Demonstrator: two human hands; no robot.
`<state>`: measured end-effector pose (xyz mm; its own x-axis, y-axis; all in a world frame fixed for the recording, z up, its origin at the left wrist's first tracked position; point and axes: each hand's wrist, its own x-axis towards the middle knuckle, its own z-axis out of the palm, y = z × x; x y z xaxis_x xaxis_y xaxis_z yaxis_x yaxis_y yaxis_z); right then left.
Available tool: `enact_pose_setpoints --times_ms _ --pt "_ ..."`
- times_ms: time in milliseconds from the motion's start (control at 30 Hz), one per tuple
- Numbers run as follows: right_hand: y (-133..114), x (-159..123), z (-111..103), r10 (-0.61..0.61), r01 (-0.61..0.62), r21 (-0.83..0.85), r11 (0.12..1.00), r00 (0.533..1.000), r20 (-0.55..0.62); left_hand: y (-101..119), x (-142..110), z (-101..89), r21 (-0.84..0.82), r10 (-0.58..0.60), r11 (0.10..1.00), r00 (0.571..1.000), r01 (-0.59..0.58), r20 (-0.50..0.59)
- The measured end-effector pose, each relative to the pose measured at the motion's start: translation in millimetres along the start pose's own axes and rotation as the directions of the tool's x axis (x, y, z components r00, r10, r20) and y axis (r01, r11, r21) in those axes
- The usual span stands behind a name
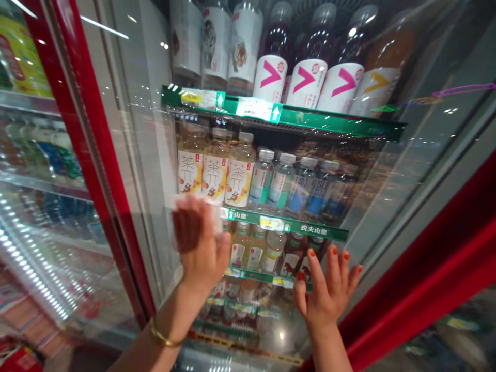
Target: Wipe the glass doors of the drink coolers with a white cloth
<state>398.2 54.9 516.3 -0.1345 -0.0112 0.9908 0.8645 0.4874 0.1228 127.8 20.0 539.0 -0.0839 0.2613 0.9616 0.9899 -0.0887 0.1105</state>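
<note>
My left hand [205, 253] reaches up to the glass door [372, 175] of a drinks fridge, blurred by motion. A thin, pale wipe [216, 213] shows around its fingers, pressed flat between hand and glass. A dark reddish patch beside the fingers looks like the hand's reflection. Lower right, my right hand [328, 294], with orange-red nails, has its fingers spread against or very close to the same glass; contact is hard to judge. It holds nothing. Behind the pane stand tea bottles [239, 178] with white and yellow labels.
Red frames [112, 206] run up the left side and a red bar [422, 263] crosses the lower right. Inside, green-edged shelves [310, 120] carry several rows of bottles. Another lit drinks case [42, 155] stands at left. Reflections of lights cover the glass.
</note>
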Motion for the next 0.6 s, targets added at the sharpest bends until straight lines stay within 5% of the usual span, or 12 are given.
enact_pose_setpoints --times_ms 67,133,233,367,433,533,600 --pt "1 -1 0 -0.004 0.004 -0.007 1.0 1.0 0.003 28 -24 5.3 -0.058 0.249 0.968 0.965 -0.245 0.078" --pt "1 -1 -1 -0.001 0.002 -0.016 1.0 1.0 0.007 32 -54 2.5 -0.085 0.364 0.93 0.929 -0.358 0.073" --pt "2 -2 -1 -0.003 0.003 -0.015 1.0 1.0 0.017 -7 -59 -10.3 -0.029 0.197 0.98 0.98 -0.196 0.025" --pt "1 -4 0 0.002 -0.002 -0.018 1.0 1.0 0.004 -42 -7 -13.4 0.034 -0.064 0.997 0.995 0.067 -0.07" --pt "1 -5 1 0.011 -0.011 -0.018 1.0 1.0 0.005 -27 -5 -6.7 0.03 -0.025 0.999 0.999 0.026 -0.035" --pt "1 -5 0 0.019 -0.019 0.001 1.0 1.0 0.008 -4 -42 -0.1 0.001 0.21 0.978 0.976 -0.21 0.052" --pt "1 -4 -1 0.021 -0.021 0.017 1.0 1.0 0.01 -11 -61 -2.1 -0.003 0.181 0.983 0.982 -0.182 0.049"
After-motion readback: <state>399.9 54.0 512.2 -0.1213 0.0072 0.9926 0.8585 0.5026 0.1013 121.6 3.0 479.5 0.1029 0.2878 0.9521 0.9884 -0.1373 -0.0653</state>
